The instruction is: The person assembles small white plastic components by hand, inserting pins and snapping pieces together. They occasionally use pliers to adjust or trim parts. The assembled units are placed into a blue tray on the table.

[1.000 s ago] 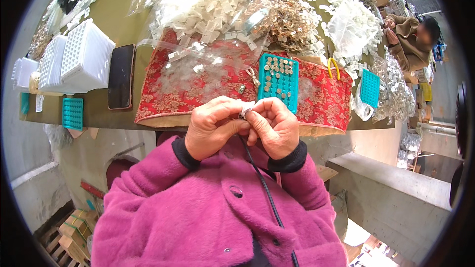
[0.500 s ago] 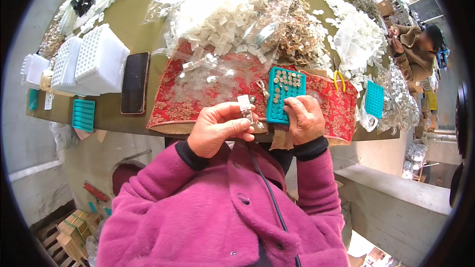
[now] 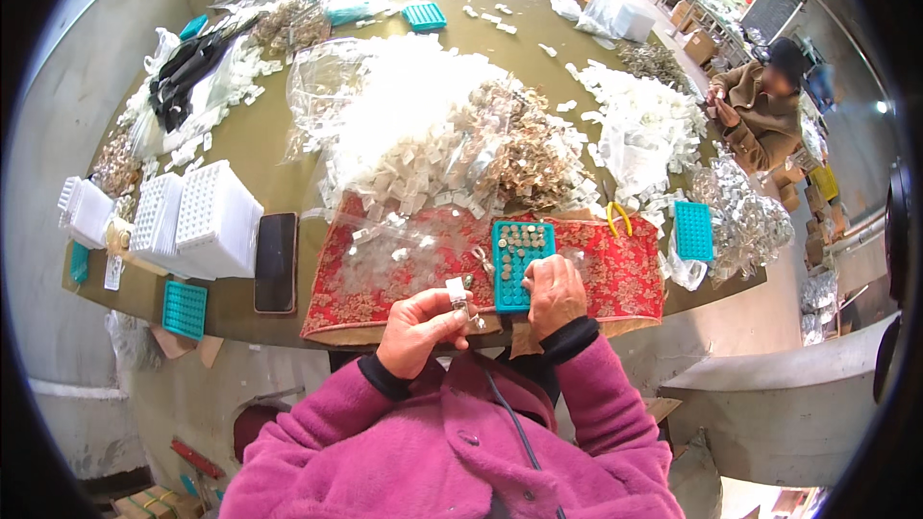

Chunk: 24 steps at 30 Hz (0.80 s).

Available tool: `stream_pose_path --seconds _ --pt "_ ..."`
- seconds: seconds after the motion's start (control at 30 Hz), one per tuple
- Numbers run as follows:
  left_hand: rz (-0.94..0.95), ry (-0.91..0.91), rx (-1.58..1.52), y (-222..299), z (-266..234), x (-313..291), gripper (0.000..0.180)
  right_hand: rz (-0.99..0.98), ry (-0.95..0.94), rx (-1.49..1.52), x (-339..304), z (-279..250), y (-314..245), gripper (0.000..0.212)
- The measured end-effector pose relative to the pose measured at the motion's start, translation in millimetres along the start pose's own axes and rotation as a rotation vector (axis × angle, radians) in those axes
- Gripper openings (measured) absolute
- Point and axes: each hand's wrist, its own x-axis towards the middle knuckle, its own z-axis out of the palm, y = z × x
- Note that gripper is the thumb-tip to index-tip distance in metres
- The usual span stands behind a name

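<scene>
Lying near the worktop's front edge, a pitted tray is overlapped by right hand, grip indeterminable; white piece is pinched by left hand.

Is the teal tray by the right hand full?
Only partly full: small round metallic pieces sit in the far part of the teal tray, while visible near wells beside the right hand look empty.

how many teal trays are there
4 clear: front tray by the right hand, right tray past the red cloth, left tray near the phone, back tray beyond the piles. Two other teal pieces at left may be trays; some may be hidden.
</scene>
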Motion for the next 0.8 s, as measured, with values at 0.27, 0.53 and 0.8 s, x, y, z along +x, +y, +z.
stream_pose_path --seconds 0.27,0.53,0.8 --pt "-0.026 0.005 -0.031 -13.8 -1.5 2.8 0.025 -0.055 0.071 0.031 2.3 2.2 6.1 0.014" --pt "-0.011 -0.037 0.052 -5.1 11.2 3.7 0.028 -0.097 0.095 0.526 0.1 -39.5 -39.4 0.026" --pt "0.039 -0.07 0.098 -4.3 19.2 -4.0 0.029 -0.245 0.008 0.572 -9.5 -34.9 -55.5 0.034"
